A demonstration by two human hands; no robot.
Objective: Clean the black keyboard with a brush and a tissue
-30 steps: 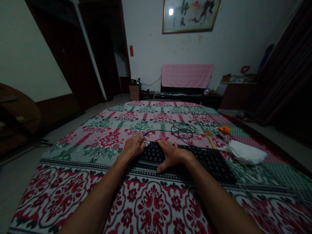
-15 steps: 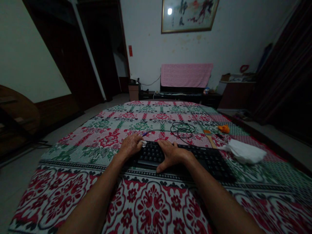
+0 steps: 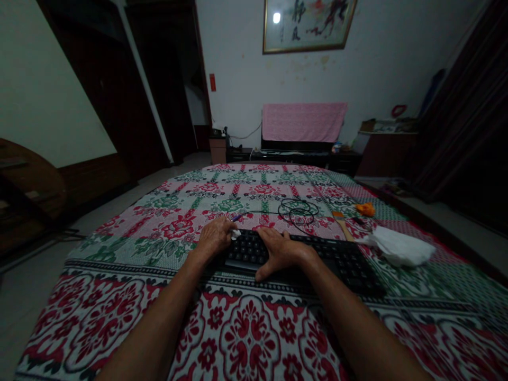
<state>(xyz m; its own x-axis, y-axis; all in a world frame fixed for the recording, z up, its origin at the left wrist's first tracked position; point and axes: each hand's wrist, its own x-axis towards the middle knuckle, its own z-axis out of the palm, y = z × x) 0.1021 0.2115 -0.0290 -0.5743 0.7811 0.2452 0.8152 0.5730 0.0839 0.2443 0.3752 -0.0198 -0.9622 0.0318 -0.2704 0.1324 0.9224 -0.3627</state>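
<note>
A black keyboard (image 3: 246, 253) lies on the patterned cloth in front of me. Over its left end, my left hand (image 3: 217, 235) is closed on a small piece of white tissue (image 3: 235, 234), pressed near the upper left keys. My right hand (image 3: 277, 248) rests across the middle of the keyboard, fingers spread and thumb at the front edge, hiding the keys beneath. A thin black cable (image 3: 297, 211) lies coiled behind the keyboard. Just beyond my left fingertips is a small purple tip (image 3: 236, 217) at the end of the cable.
Right of the keyboard lie a brush (image 3: 344, 227) with a pale handle, a crumpled white tissue (image 3: 402, 246) and an orange cloth (image 3: 364, 209). A patterned red and green cloth (image 3: 250, 333) covers the table. Against the far wall hangs a pink towel (image 3: 304, 121).
My left hand has shifted very slightly with the tissue, which shows a little more below the fingertips. My right hand stays in place on the keyboard.
</note>
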